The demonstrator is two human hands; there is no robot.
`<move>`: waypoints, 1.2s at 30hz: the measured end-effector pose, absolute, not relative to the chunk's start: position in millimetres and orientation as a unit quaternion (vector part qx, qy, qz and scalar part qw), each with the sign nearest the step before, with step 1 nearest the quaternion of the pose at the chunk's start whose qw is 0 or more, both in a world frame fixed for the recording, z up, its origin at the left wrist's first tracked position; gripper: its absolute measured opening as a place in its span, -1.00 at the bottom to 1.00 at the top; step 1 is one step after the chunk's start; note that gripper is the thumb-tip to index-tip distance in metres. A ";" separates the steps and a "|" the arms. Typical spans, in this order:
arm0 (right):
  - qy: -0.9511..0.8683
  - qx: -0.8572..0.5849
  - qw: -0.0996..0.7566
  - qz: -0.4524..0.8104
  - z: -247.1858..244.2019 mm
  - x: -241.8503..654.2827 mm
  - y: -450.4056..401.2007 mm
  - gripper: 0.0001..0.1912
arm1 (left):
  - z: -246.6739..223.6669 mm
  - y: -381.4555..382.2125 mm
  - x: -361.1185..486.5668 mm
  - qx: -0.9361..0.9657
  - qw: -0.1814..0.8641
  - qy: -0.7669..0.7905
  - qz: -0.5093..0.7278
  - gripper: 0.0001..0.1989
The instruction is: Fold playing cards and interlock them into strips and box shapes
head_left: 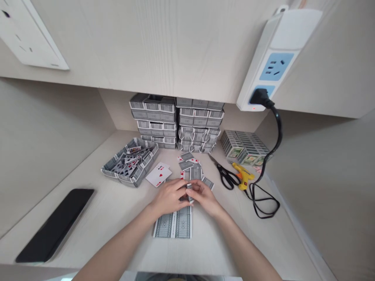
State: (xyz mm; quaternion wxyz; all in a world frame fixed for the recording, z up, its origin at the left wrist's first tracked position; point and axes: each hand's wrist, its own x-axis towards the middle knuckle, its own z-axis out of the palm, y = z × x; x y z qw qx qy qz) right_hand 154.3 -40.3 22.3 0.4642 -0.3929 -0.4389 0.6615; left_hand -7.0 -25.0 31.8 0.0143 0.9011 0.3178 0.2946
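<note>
Between both hands is a small grey-backed playing card piece (190, 194), seemingly folded. My left hand (171, 197) grips it from the left, and my right hand (203, 195) pinches it from the right with thumb and fingers. Just below them, a flat panel of joined playing cards (173, 225) lies back side up, its far part hidden by my left hand. Loose cut card pieces (191, 166) are scattered beyond the fingers. To the left of these rest a few face-up cards (159, 175) showing red hearts.
A card-built tray (107, 175) holds many loose cards. Card-made boxes (156, 117) are stacked at the back. Black scissors (227, 176), a yellow glue gun (243, 175) with its cord, and packed card decks (244, 146) sit right. A black phone-like slab (55, 226) lies left; a power strip (277, 58) hangs above.
</note>
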 end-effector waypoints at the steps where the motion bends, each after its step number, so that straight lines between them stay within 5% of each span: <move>1: -0.431 -0.393 0.468 0.664 23.1 154.5 -40.3 -0.58 | 32.1 -24.6 -7.1 0.900 0.020 0.321 0.295 -0.65; 10: -0.364 -0.384 0.492 0.692 28.9 155.7 -41.9 -0.47 | 32.8 -25.6 -4.4 0.880 0.096 0.338 0.320 -0.76; 16: -0.405 -0.385 0.576 0.597 28.8 159.8 -36.9 -0.33 | 37.4 -26.7 2.0 0.834 0.201 0.378 0.348 -0.95; 21: -0.501 -0.410 0.581 0.493 26.3 165.4 -36.0 -0.30 | 36.8 -19.6 2.5 0.648 0.480 0.430 0.407 -0.73; 27: -0.604 -0.416 0.539 0.414 24.6 164.6 -41.1 -0.30 | 43.4 -19.2 -1.1 0.483 0.755 0.349 0.273 -0.62; 32: -0.626 -0.410 0.515 0.419 22.9 163.3 -42.3 -0.18 | 43.4 -17.8 -4.5 0.475 0.766 0.338 0.271 -0.68; 36: -0.579 -0.411 0.529 0.465 20.3 165.4 -38.5 -0.11 | 33.6 -9.8 -6.0 0.520 0.689 0.373 0.341 -0.48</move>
